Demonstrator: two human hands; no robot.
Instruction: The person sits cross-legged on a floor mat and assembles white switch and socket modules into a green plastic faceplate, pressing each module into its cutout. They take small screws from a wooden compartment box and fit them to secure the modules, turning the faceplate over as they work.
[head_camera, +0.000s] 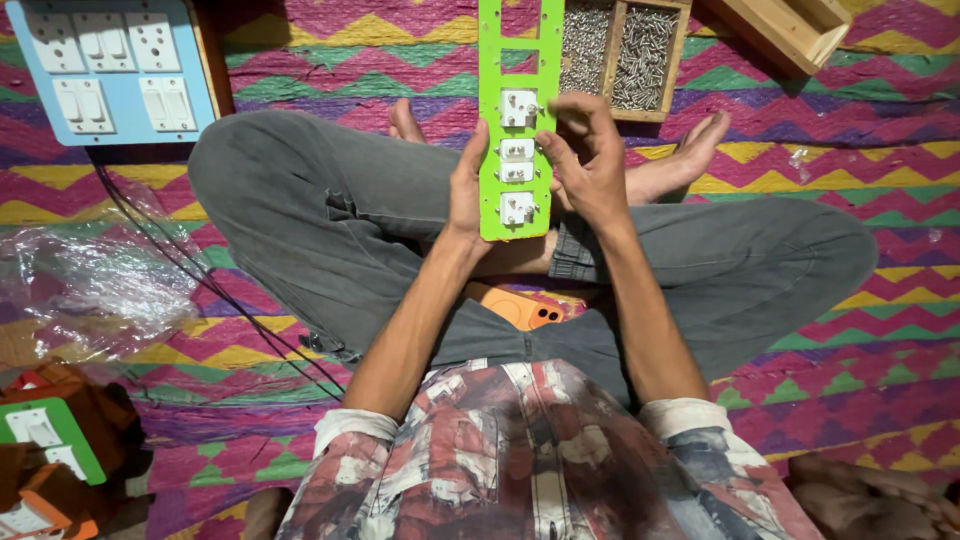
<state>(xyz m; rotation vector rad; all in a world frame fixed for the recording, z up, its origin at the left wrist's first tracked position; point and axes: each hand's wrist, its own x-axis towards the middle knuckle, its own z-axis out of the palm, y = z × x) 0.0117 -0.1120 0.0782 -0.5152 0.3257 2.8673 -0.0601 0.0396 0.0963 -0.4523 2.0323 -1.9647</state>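
While L hand (466, 190) steadies green panel (518, 120), R hand (585, 160) pinches edge.

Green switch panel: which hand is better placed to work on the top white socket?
Right. The right hand already has fingertips at the top white socket, while the left hand grips the green switch panel lower edge, steadying it.

The floor is covered by a woven mat (860, 130) in zigzag bands of pink, purple, green and yellow. At far left lies a pale blue board (110, 65) with white switches. A wooden tray (625, 50) of screws sits at far centre, with a bare wooden box (790, 30) to its right. Crumpled clear plastic (90, 280) lies at left, crossed by a black cable (190, 265). Near left, small green and orange boards (45, 450) are stacked. Light is even and warm.
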